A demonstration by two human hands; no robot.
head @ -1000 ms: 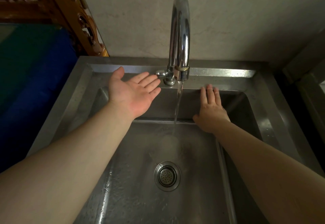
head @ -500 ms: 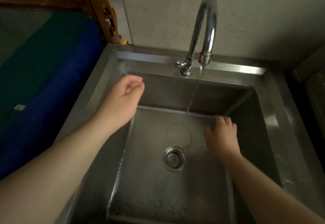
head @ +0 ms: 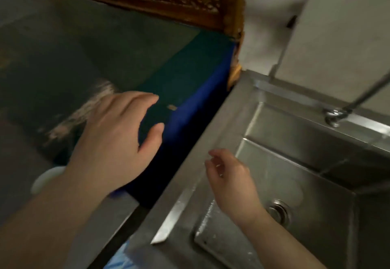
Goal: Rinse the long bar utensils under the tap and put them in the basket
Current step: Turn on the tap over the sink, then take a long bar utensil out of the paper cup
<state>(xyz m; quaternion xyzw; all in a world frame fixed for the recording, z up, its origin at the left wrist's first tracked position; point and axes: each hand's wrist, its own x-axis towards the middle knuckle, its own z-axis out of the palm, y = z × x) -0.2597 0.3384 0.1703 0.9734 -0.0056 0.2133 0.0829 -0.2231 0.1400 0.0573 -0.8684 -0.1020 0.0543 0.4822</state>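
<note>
Left hand (head: 114, 140): empty, fingers spread, palm down over the dark counter (head: 63, 57), likely because you mean to fetch from that side. Right hand (head: 232, 182): empty, loosely curled above the sink (head: 295, 163), close to its left rim. Tap (head: 335, 114): base only, thin stream falling. Bar utensils, basket: not in view. Clearance: counter open ahead; carved frame (head: 190, 5) bounds the far edge.
</note>
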